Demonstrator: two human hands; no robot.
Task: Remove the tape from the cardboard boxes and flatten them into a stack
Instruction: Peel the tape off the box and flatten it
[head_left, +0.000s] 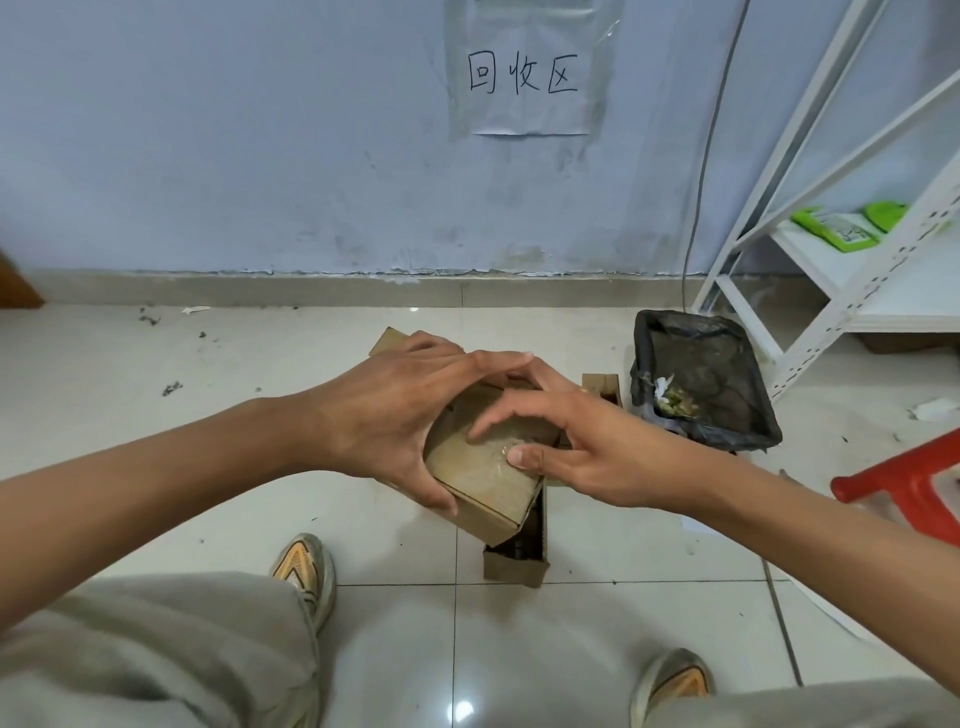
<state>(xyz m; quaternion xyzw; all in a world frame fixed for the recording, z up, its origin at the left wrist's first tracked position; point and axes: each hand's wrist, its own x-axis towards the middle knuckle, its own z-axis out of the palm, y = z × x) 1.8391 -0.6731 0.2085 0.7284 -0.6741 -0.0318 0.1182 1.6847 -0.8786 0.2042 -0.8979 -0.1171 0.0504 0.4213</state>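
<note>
A small brown cardboard box (488, 483) with clear tape (493, 457) across its top is held up in mid-air at the centre of the view. My left hand (395, 415) grips it from the left, thumb on the near corner and fingers over the far edge. My right hand (582, 447) comes from the right, its fingertips and thumb touching the taped top face. Below the box, an open narrow carton (519, 551) stands on the floor. Flat cardboard (389, 340) lies behind my left hand, and another small box (602, 384) shows beyond my right hand.
A black-lined bin (701, 384) with scraps stands at the right on the tiled floor. Behind it is a white metal shelf (841, 260) holding green packets. A red plastic stool (904, 488) is at the far right. My shoes and knees fill the bottom edge.
</note>
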